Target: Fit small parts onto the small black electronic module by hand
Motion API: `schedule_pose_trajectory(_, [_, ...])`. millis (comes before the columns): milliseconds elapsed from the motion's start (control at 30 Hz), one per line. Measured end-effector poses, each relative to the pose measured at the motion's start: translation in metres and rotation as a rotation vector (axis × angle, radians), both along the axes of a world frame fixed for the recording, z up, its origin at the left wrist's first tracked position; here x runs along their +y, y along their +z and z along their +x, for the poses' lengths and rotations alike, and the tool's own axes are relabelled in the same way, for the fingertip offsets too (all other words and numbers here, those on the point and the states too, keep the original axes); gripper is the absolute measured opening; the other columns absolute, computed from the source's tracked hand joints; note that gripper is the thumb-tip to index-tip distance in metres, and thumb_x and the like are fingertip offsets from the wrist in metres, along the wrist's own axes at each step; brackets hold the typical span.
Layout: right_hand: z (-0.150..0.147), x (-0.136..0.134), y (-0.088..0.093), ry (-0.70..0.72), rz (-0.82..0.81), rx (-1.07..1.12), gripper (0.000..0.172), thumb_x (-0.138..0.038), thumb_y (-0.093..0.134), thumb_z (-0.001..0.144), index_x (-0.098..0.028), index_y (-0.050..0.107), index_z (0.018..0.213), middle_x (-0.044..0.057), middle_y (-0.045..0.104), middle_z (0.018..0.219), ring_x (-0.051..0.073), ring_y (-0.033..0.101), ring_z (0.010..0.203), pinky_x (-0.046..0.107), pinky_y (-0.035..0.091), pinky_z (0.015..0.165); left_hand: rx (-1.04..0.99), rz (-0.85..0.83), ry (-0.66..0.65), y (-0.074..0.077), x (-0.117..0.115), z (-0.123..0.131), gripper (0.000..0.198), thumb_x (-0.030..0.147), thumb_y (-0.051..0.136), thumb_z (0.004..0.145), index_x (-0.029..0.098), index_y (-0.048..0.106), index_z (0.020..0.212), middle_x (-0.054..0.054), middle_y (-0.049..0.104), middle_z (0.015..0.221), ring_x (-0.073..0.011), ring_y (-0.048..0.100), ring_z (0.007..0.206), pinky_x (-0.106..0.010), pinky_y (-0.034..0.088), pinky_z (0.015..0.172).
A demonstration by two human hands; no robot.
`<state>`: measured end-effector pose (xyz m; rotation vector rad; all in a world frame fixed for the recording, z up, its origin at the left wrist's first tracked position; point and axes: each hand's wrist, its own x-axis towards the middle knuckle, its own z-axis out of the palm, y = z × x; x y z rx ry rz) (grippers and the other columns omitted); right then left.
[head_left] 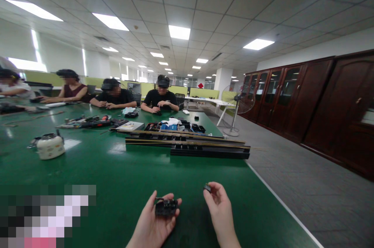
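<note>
My left hand [159, 222] is turned palm up, its thumb and fingers curled round a black plastic part [166, 207] with uneven, raised detail on top. To the right, my right hand [219, 203] pinches a small dark block [207, 188] between thumb and fingertips. The two pieces are apart, both held above the near part of the green table [187, 174]. What kind of parts they are is too small to tell.
Long black rails [210, 152] with thin brass-coloured rods lie crosswise ahead. Behind them sits a black tray [198, 128] with blue and white items. A cream kettle-shaped pot [51, 147] stands left, near several tools [90, 122]. Several people sit beyond; a fan [236, 100] stands right.
</note>
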<state>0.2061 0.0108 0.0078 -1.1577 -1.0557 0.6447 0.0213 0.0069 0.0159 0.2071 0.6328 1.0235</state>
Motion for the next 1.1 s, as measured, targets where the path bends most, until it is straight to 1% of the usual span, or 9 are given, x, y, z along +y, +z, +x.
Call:
schedule_pose_trajectory(233, [-0.003,-0.002,0.001,0.018,0.007,-0.048,0.02,-0.031,0.064,0.067,-0.019,0.055,0.079,0.002,0.061,0.075,0.018,0.059,0.073,0.029,0.047,0.071,-0.019,0.006,-0.003,-0.002,0.001,0.0,0.027,0.041,0.044,0.081,0.015,0.05,0.086,-0.019,0.068,0.084,-0.0191,0.065,0.053,-0.026,0.048,0.048])
schedule_pose_trajectory(467, [-0.009,-0.008,0.008,0.079,-0.047,-0.22,0.014,-0.031,0.06,0.069,-0.019,0.056,0.073,0.001,0.061,0.07,0.018,0.059,0.07,0.029,0.046,0.07,-0.016,0.002,0.005,0.0,-0.002,0.001,0.025,0.038,0.047,0.079,0.015,0.052,0.086,-0.014,0.068,0.077,-0.0196,0.065,0.053,-0.026,0.048,0.048])
schedule_pose_trajectory(633, [-0.012,-0.011,0.008,0.114,-0.094,-0.303,0.019,-0.028,0.06,0.068,-0.018,0.059,0.084,0.004,0.065,0.079,0.02,0.061,0.078,0.032,0.046,0.076,0.0,0.012,0.003,0.001,-0.002,0.001,0.027,0.04,0.046,0.08,0.016,0.052,0.091,-0.013,0.068,0.075,-0.0191,0.064,0.052,-0.025,0.048,0.047])
schedule_pose_trajectory(700, [-0.014,-0.013,0.008,0.162,-0.113,-0.333,0.019,-0.026,0.059,0.069,-0.018,0.061,0.085,0.005,0.066,0.082,0.021,0.061,0.081,0.032,0.046,0.077,0.01,0.008,0.004,0.001,-0.002,0.002,0.027,0.04,0.046,0.08,0.015,0.053,0.088,-0.012,0.068,0.073,-0.019,0.064,0.052,-0.025,0.047,0.047])
schedule_pose_trajectory(800, [-0.022,-0.017,0.01,0.231,-0.111,-0.369,0.014,-0.022,0.058,0.068,-0.018,0.063,0.08,0.004,0.067,0.078,0.021,0.061,0.079,0.031,0.046,0.076,0.02,0.003,0.005,0.001,-0.002,0.004,0.026,0.039,0.045,0.08,0.015,0.054,0.081,-0.011,0.068,0.07,-0.0185,0.064,0.05,-0.025,0.047,0.046])
schedule_pose_trajectory(867, [-0.029,-0.02,0.012,0.293,-0.105,-0.363,0.014,-0.019,0.058,0.067,-0.018,0.064,0.079,0.003,0.067,0.078,0.02,0.062,0.078,0.031,0.047,0.076,0.029,0.003,0.01,0.0,-0.002,0.005,0.027,0.038,0.044,0.081,0.014,0.055,0.077,-0.011,0.068,0.066,-0.0177,0.063,0.048,-0.024,0.047,0.045])
schedule_pose_trajectory(933, [-0.036,-0.024,0.014,0.349,-0.121,-0.351,0.017,-0.018,0.059,0.067,-0.018,0.065,0.082,0.004,0.068,0.082,0.021,0.062,0.082,0.032,0.046,0.079,0.042,0.0,0.049,-0.001,-0.002,0.006,0.027,0.035,0.044,0.081,0.013,0.056,0.073,-0.009,0.066,0.06,-0.016,0.061,0.046,-0.024,0.046,0.044])
schedule_pose_trajectory(1033, [-0.043,-0.028,0.016,0.378,-0.098,-0.348,0.02,-0.015,0.061,0.065,-0.02,0.067,0.083,0.005,0.067,0.088,0.021,0.061,0.088,0.034,0.044,0.085,0.056,-0.019,0.125,-0.002,-0.003,0.008,0.026,0.03,0.044,0.081,0.012,0.058,0.068,-0.005,0.063,0.053,-0.0142,0.059,0.044,-0.023,0.046,0.042])
schedule_pose_trajectory(1100, [-0.044,-0.029,0.018,0.37,-0.052,-0.34,0.019,-0.014,0.063,0.064,-0.021,0.068,0.081,0.006,0.066,0.094,0.022,0.058,0.095,0.036,0.042,0.089,0.057,-0.026,0.136,-0.002,-0.004,0.008,0.027,0.029,0.043,0.081,0.012,0.058,0.067,-0.005,0.063,0.052,-0.0142,0.058,0.043,-0.023,0.046,0.041])
